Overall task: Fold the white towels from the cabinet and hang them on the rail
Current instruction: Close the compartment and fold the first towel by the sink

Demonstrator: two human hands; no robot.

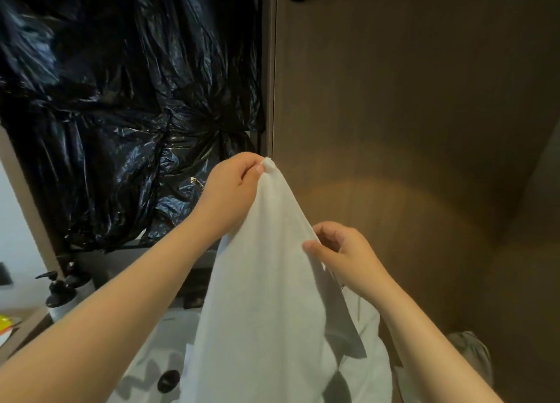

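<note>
**Towel held up by one corner, lower end out of frame**

Towel [266,281] runs off the bottom edge, so its length and lower corners cannot be seen. It covers much of the basin [169,333], where a dark plug [168,381] shows. A grey shape [472,354] at lower right is too blurred to identify, and the bottles [59,295] at lower left are partly behind the left forearm.

The towel is plain white and unfolded. It hangs in a long cone from its top corner, with soft creases down its length. The left hand [233,187] pinches that corner between thumb and fingertips, in front of black plastic [121,99] and beside a brown panel [409,99]. Lower down, the right hand [342,251] pinches the towel's right edge with curled fingers.
</note>
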